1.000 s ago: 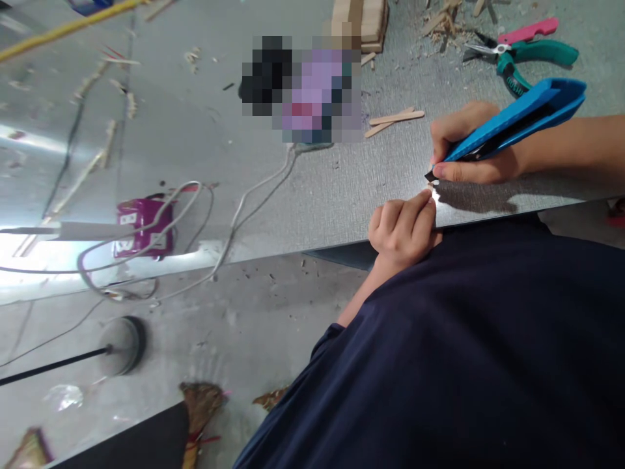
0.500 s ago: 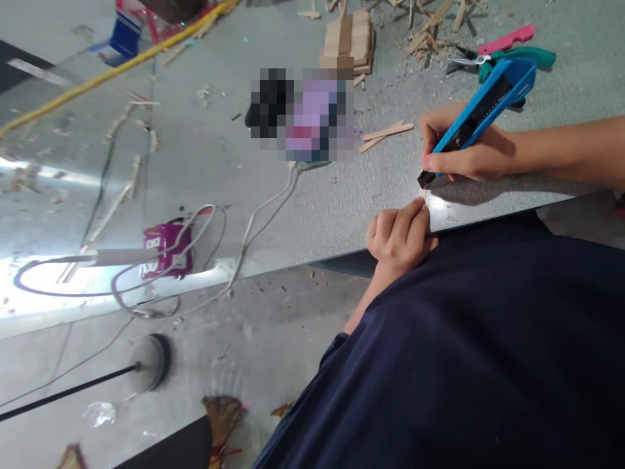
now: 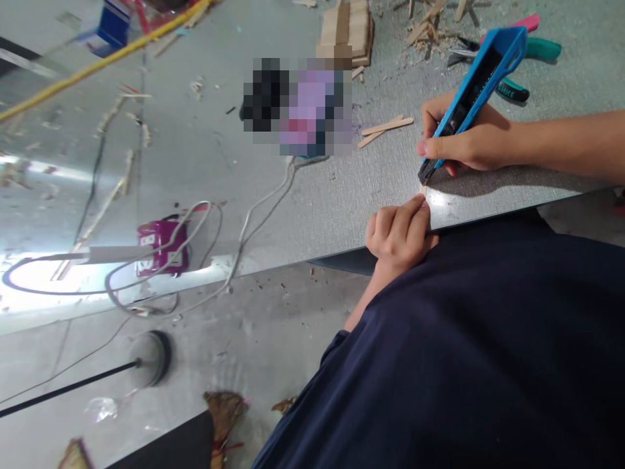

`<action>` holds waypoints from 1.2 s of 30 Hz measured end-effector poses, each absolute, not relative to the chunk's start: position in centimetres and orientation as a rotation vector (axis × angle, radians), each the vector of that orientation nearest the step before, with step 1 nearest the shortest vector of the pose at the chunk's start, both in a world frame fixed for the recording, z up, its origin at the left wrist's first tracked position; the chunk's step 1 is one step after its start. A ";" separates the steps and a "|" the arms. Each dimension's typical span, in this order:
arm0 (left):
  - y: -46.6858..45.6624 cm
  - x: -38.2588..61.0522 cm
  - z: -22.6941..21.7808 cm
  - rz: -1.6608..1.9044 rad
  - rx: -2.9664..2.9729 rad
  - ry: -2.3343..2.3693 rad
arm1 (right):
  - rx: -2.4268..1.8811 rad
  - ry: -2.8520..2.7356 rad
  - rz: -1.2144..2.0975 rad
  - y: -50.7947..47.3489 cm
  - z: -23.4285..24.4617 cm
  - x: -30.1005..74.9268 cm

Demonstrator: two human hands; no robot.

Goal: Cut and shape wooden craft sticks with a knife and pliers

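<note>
The right hand [image 3: 463, 143] is curled tight around a blue utility knife [image 3: 476, 91], thumb and fingers wrapped round the lower body, the handle slanting up and away while the dark tip points down at the table just beside a small pale wooden piece [image 3: 422, 189]. The left hand [image 3: 400, 231] sits at the near edge of the grey table [image 3: 342, 195], fingers folded into a loose fist with the fingertips [image 3: 420, 205] pressed on or pinching that piece; how much of it lies under the fingers cannot be told. The piece lies close to the table's near edge, between the two hands, which are near each other but apart. Beyond the knife, two flat wooden sticks [image 3: 385, 128] lie on bare tabletop, with open surface around them. Farther back lie green-handled pliers [image 3: 517, 58] with a pink tool beside them, a litter of wood chips [image 3: 424, 29] and a stack of wooden strips [image 3: 346, 29]. To the left the table is mostly open and glossy, crossed by white cables [image 3: 244, 228] running to a purple power strip [image 3: 161, 244] near the edge. Below the edge is the concrete floor [image 3: 244, 326], and the person's dark blue clothing [image 3: 463, 352] fills the lower right.
</note>
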State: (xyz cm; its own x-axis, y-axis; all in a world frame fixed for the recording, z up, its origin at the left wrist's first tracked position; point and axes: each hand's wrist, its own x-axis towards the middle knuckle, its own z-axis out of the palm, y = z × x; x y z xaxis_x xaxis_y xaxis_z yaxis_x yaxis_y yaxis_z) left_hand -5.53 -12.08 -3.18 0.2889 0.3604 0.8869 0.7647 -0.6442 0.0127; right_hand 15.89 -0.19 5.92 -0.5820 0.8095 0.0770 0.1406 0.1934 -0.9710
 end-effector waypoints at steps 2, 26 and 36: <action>-12.1 -5.6 -3.2 -1.310 -2.151 -1.019 | -0.894 -1.839 1.412 -0.3 6.0 16.0; -12.3 -6.1 -4.8 -1.244 -2.168 -1.097 | -0.753 -1.917 1.404 -0.1 6.1 16.5; -12.2 -5.8 -4.2 -1.215 -2.122 -1.068 | -0.633 -1.985 1.385 -0.1 6.4 17.0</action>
